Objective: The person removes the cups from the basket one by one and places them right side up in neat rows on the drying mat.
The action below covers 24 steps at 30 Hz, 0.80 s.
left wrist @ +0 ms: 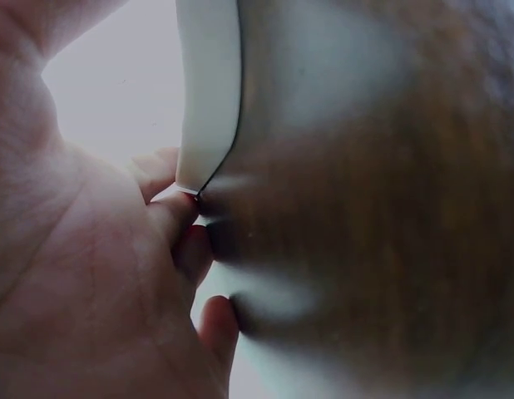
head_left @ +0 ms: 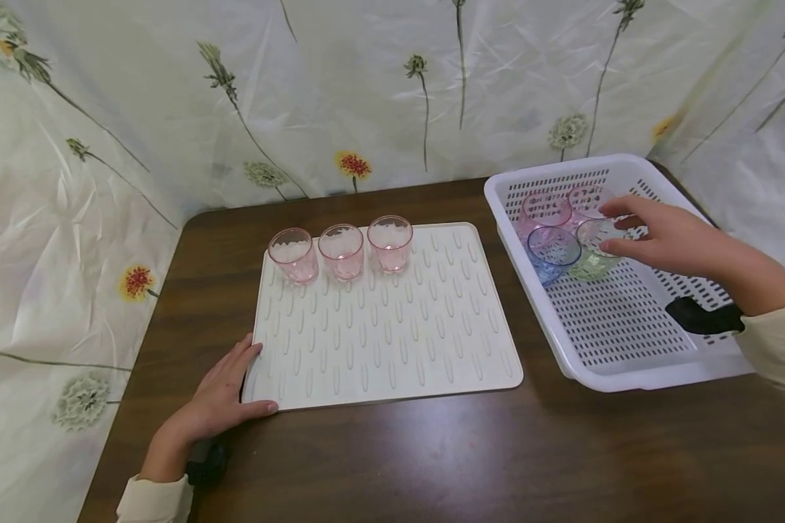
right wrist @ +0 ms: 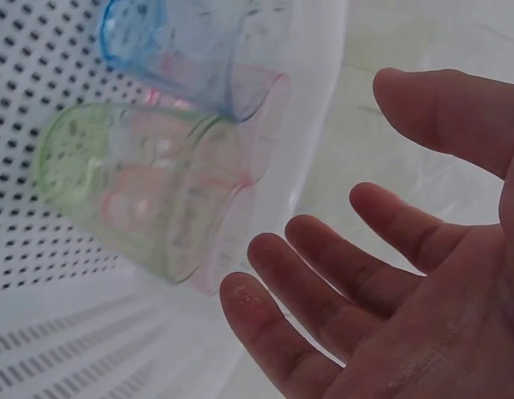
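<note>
My right hand [head_left: 667, 236] hovers over the white basket with its thumb and fingers spread and nothing between them. Close by its fingertips is a green glass [head_left: 592, 265], with a blue glass [head_left: 548, 272] beside it. Two pink glasses stand behind these, one of them a pink glass [head_left: 539, 211] at the back left. In the right wrist view the fingers [right wrist: 303, 283] are apart from the green glass [right wrist: 82, 158]. My left hand [head_left: 216, 396] rests at the near left corner of a white draining mat [head_left: 379, 349], thumb along the front edge and fingers along the left edge.
Three pink glasses, including a middle pink glass [head_left: 342, 254], stand in a row along the mat's far edge. The perforated basket [head_left: 562, 349] sits on the dark wooden table [head_left: 432, 450] to the right of the mat. A flowered curtain [head_left: 366, 94] hangs behind.
</note>
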Motion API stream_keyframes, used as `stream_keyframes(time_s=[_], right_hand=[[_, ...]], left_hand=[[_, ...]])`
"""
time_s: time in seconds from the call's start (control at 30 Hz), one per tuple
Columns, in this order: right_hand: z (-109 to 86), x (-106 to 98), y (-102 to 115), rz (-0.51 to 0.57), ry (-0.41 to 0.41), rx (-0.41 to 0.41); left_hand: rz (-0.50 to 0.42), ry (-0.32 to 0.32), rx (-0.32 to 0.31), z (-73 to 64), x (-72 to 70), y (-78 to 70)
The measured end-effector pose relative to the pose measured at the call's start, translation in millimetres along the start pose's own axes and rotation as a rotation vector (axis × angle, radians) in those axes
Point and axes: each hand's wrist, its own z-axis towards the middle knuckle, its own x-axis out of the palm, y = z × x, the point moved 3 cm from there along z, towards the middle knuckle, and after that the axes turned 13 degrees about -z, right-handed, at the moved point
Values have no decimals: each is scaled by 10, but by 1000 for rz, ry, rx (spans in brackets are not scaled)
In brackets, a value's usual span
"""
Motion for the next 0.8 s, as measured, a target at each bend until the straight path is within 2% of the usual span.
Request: stream_keyframes(time_s=[0.2,0.37,0.57,0.8], right_hand=[[-52,89,-308,27,-87,53],[-64,139,-477,71,-99,120],[-75,159,-521,89,-70,149],[-46,170,-510,110,-33,130]], left_hand=[[2,4,1,-6,-3,-26],[2,6,1,-6,-1,-25],[5,5,-2,2,8,-14],[-3,1,1,-7,-2,-18]])
